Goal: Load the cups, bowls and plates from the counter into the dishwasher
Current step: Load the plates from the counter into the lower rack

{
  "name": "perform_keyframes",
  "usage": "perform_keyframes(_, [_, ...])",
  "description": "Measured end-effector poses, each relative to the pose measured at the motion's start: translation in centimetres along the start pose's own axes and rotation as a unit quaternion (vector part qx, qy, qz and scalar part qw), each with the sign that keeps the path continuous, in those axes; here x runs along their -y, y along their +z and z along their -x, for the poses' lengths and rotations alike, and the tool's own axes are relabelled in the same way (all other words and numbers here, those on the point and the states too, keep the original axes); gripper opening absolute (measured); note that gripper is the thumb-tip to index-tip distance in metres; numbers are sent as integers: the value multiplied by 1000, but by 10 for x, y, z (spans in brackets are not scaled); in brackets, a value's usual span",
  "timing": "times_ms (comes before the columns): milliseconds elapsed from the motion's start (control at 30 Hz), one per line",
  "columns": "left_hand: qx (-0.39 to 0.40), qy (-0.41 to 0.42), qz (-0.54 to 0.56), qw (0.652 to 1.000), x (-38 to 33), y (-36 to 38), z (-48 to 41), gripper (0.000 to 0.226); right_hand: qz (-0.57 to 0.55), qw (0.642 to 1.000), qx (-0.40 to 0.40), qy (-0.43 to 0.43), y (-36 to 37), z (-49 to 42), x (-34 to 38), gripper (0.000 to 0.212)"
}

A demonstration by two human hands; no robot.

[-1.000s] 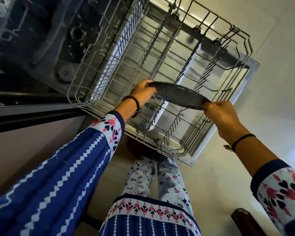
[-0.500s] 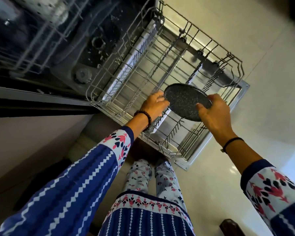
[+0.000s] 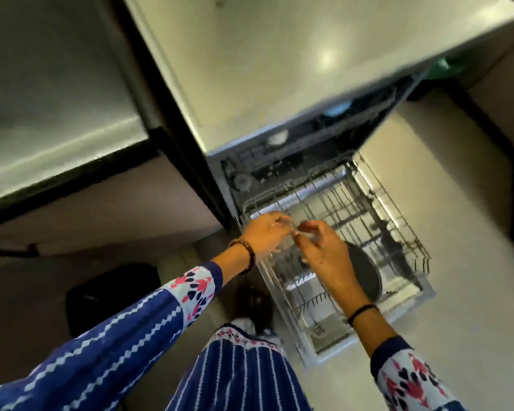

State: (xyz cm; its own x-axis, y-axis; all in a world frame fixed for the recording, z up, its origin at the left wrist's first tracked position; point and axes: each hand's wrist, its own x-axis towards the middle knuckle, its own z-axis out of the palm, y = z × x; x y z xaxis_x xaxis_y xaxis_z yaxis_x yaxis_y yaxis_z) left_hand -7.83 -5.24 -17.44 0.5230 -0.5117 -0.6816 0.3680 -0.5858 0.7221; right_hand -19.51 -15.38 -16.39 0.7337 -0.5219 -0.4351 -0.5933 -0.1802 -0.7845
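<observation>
The dark speckled plate stands on edge in the pulled-out lower dishwasher rack, on its right side. My right hand hovers above the rack just left of the plate, fingers loosely curled, holding nothing. Close beside it, my left hand is over the rack's left rim with its fingers relaxed and empty. The two hands' fingertips nearly meet. Part of the plate is hidden behind my right wrist.
The open dishwasher tub lies under the pale counter top. The dishwasher door lies flat under the rack. Cabinet fronts run at left, with a dark object on the floor below. Light floor stretches right of the rack.
Both hands have let go of the plate, which now stands in the rack. The hands have lifted up and away, and the view has pulled back and up, showing the counter.
</observation>
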Motion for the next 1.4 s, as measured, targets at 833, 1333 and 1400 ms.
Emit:
perform_keyframes(833, [-400,148,262,865,11,-243,275,18,-28,904,323,-277,155,80,292,18])
perform_keyframes(1333, [-425,133,336,830,77,-442,322,19,-15,898,353,-262,342,73,422,21])
perform_keyframes(1400, [-430,126,341,826,88,-474,332,19,-19,900,354,-254,373,76,438,22])
